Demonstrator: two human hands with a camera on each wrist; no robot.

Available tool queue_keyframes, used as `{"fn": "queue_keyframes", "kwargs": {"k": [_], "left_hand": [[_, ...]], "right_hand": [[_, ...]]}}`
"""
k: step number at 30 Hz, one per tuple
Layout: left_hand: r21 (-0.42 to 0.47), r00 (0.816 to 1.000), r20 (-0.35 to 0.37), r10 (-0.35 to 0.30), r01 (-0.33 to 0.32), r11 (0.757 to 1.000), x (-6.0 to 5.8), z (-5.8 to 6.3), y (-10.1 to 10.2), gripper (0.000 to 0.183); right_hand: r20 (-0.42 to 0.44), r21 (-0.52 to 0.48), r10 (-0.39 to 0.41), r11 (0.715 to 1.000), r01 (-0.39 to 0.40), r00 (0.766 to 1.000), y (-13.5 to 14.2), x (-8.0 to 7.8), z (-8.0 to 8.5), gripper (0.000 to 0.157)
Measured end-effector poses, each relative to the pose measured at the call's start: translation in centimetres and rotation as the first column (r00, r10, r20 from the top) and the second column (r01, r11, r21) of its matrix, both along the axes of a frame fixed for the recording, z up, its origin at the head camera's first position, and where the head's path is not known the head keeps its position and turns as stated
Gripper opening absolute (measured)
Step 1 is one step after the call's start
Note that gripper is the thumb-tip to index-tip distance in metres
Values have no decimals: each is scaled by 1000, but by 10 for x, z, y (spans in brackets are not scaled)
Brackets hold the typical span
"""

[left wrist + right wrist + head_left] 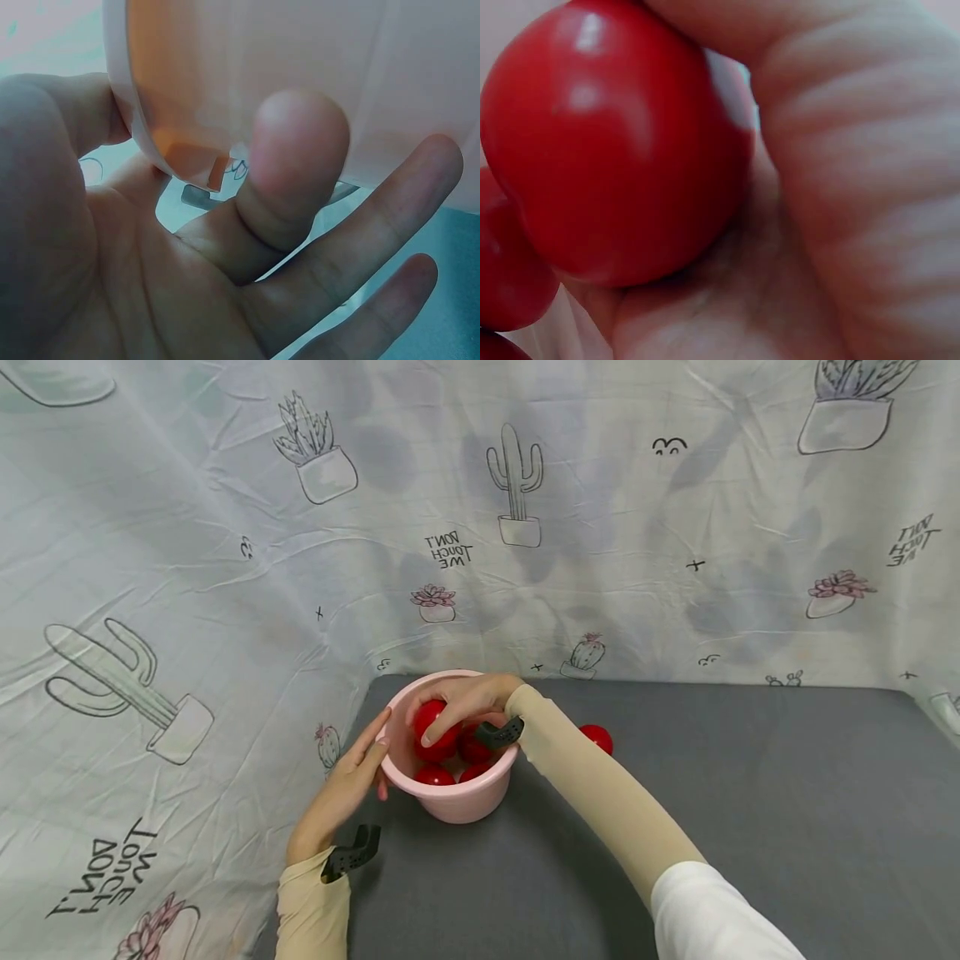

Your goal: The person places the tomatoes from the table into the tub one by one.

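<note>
A pink plastic basin [461,807] stands on the grey table, with several glossy red tomatoes inside, one of them [435,775] near its front wall. My left hand [354,772] holds the basin's left rim. In the left wrist view, the thumb and a finger meet the rim [120,90], while other fingers reach out along the outer wall. Over the basin's opening, my right hand [472,696] grips a tomato [431,727] between thumb and fingers. The right wrist view shows this tomato [622,142] against the palm, beside another tomato [510,262].
Another red tomato [597,738] lies on the grey table [750,802] right of the basin, partly hidden by my right forearm. A pale cloth [600,527] printed with potted cacti hangs behind the table and along its left side.
</note>
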State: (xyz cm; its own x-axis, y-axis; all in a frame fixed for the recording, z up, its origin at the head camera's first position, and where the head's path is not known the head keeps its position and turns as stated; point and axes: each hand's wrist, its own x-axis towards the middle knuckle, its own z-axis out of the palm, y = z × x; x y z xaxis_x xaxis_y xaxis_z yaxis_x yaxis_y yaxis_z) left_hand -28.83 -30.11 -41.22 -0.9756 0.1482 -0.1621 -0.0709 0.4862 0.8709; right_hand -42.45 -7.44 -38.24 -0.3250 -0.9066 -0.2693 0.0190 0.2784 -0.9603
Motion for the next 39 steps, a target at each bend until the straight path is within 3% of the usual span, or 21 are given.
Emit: {"fn": "queue_keyframes", "kwargs": {"k": [8,14,24,33,39], "left_hand": [[2,1000,-7,0,0,1000,0,0,0,56],[17,1000,0,-6,6,1000,1,-1,0,56],[28,1000,-19,-10,10,1000,2,-3,0,56],[15,998,-57,-12,13,1000,2,-2,-1,51],[29,999,-49,-9,11,1000,5,-3,2,50]], "right_hand": [[4,-1,-45,999,45,999,0,1,-2,52],[3,-15,-29,999,29,1000,1,2,-3,49],[31,-134,21,991,-16,999,-2,1,-2,46],[-2,-136,-38,990,37,999,-2,2,0,48],[140,-196,-76,975,103,987,4,6,1,48]]}}
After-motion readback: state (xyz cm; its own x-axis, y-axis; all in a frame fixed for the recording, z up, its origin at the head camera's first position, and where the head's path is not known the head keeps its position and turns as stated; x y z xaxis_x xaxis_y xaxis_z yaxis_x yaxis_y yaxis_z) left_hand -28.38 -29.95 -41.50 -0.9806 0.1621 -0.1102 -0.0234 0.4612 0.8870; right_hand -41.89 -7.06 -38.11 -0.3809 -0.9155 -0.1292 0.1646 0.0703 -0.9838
